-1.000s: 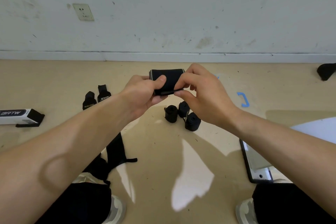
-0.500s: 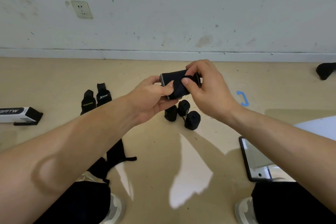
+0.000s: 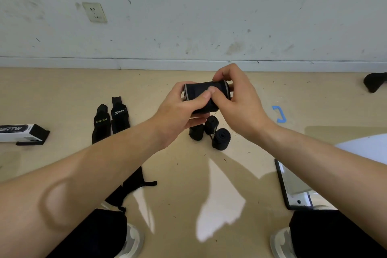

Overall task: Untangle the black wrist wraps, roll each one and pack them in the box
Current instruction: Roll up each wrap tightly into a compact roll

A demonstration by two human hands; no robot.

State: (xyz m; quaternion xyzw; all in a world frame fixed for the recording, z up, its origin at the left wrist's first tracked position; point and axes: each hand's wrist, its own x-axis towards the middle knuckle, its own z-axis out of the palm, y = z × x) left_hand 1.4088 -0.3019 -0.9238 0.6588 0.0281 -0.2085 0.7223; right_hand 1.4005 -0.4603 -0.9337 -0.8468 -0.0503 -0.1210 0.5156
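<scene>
Slack is the danger: my left grip (image 3: 180,109) and right grip (image 3: 238,102), both curled around the wrap roll (image 3: 199,90) at frame centre above the floor (image 3: 62,90), press its outer layer. If either slips, the layers could spring open. Three rolled wraps (image 3: 221,141) wait below; the box (image 3: 18,132) lies far left.

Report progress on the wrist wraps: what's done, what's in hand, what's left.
Done: three rolled black fabric wraps sit on the floor. In hand: left hand and right hand grip a fourth black wrap, rolled into a cylinder. Left: two flat black logo wraps and a loose black strap under the left forearm look unrolled; the visible rolls are outside the long white box, so packing remains.
</scene>
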